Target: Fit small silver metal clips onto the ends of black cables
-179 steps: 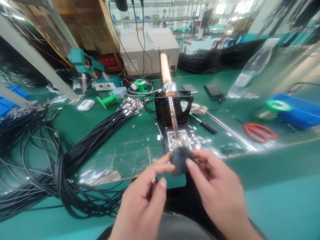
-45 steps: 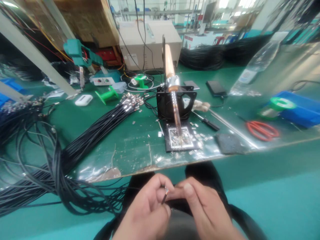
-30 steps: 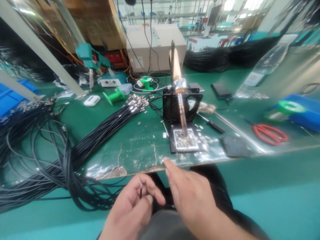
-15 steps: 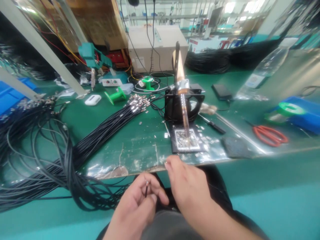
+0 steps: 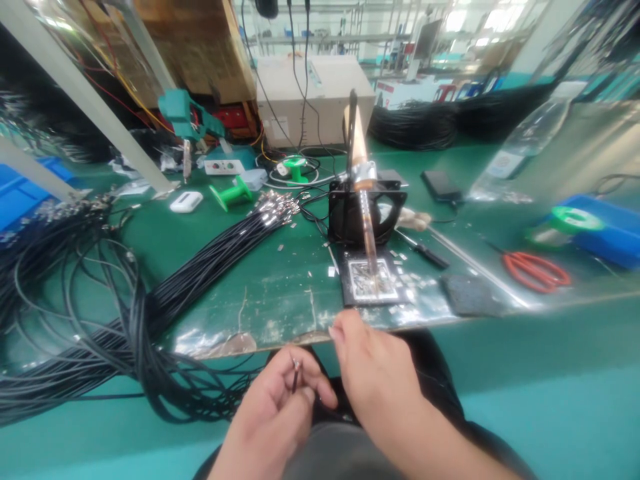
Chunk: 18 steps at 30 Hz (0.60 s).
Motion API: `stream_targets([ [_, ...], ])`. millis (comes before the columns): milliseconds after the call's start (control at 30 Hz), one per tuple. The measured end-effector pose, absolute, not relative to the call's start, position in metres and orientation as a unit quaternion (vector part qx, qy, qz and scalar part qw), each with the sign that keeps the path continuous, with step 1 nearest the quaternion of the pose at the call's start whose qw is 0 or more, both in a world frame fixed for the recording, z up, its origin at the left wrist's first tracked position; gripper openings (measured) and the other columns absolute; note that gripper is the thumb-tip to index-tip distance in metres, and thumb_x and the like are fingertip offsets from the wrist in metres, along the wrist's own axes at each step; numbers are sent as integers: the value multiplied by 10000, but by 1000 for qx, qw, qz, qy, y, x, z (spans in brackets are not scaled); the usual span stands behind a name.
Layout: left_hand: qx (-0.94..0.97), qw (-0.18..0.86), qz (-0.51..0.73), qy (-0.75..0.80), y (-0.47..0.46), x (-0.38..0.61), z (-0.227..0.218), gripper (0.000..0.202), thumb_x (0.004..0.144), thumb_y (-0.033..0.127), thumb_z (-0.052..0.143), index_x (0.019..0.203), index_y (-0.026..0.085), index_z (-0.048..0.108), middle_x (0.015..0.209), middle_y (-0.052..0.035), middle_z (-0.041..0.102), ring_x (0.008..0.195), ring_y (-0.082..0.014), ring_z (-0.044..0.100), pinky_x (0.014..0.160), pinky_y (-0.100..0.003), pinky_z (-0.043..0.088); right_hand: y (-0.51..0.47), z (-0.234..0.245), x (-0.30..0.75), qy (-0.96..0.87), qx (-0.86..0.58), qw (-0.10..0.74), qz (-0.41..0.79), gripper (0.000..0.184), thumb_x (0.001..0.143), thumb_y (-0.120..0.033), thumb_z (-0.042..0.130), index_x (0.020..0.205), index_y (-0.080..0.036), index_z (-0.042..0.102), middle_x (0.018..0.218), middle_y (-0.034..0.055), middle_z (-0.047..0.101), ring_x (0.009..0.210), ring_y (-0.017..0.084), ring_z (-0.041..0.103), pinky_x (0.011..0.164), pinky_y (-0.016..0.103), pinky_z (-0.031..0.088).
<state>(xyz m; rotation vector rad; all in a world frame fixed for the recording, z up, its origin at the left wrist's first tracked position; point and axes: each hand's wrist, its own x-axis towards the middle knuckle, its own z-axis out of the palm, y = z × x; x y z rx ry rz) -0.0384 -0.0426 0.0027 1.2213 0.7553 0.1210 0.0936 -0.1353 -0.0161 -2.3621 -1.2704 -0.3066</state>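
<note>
My left hand [image 5: 285, 407] is closed around a thin black cable [image 5: 295, 381], whose stripped metal end sticks up between thumb and fingers. Just right of it, my right hand [image 5: 375, 373] has its fingers pinched together at the table's front edge; what they hold, if anything, is hidden. Beyond the right hand, a soldering iron [image 5: 367, 220] hangs tip-down over a small tray with a white-framed square [image 5: 353, 293], leaning against a black fan frame [image 5: 343, 217]. To the left lies a bundle of black cables [image 5: 200, 267] with metal ends.
Red-handled scissors [image 5: 537, 272], a dark pad [image 5: 470, 295] and a black-handled screwdriver [image 5: 431, 255] lie at right. A plastic bottle [image 5: 525, 150] and a blue bin [image 5: 620, 230] stand farther right. Green spools [image 5: 233, 193] and a white case [image 5: 186, 201] sit behind the bundle.
Both hands keep nearly the same place and grip. The cable end in my left hand has shifted very slightly to the right; the view has turned a little.
</note>
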Motion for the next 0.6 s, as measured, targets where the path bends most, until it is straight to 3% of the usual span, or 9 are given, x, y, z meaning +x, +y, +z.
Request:
stream_targets([
  [333, 556, 756, 61, 339, -43, -38, 3, 35, 875, 157, 634, 878, 187, 616, 781, -1, 697, 512, -65, 319, 494, -222, 268, -136, -19, 94, -447, -852, 260, -86, 265, 1044, -129, 425, 840, -217, 570, 544, 5, 667, 435, 208, 677, 454, 281, 353],
  [433, 536, 770, 78, 336, -43, -39, 4, 90, 934, 266, 709, 938, 191, 659, 791, 19, 663, 505, -51, 323, 481, -201, 262, -143, -16, 86, -460, -834, 296, -72, 284, 1076, -187, 407, 860, -211, 590, 579, -10, 666, 454, 175, 658, 483, 265, 400],
  [500, 516, 783, 103, 332, -45, -38, 5, 220, 914, 371, 799, 1023, 206, 702, 817, 14, 671, 554, -66, 431, 508, -184, 333, -151, -13, 78, -458, -809, 369, -23, 256, 1076, -242, 454, 876, -216, 611, 580, -47, 626, 455, 131, 607, 502, 228, 421],
  [600, 493, 798, 139, 317, -51, -33, 5, 382, 777, 434, 942, 1037, 218, 764, 840, -16, 713, 753, -158, 619, 678, -240, 514, -163, -9, 69, -349, -731, 558, 181, 252, 1022, -385, 574, 842, -218, 632, 561, -72, 502, 464, 105, 471, 485, 206, 385],
])
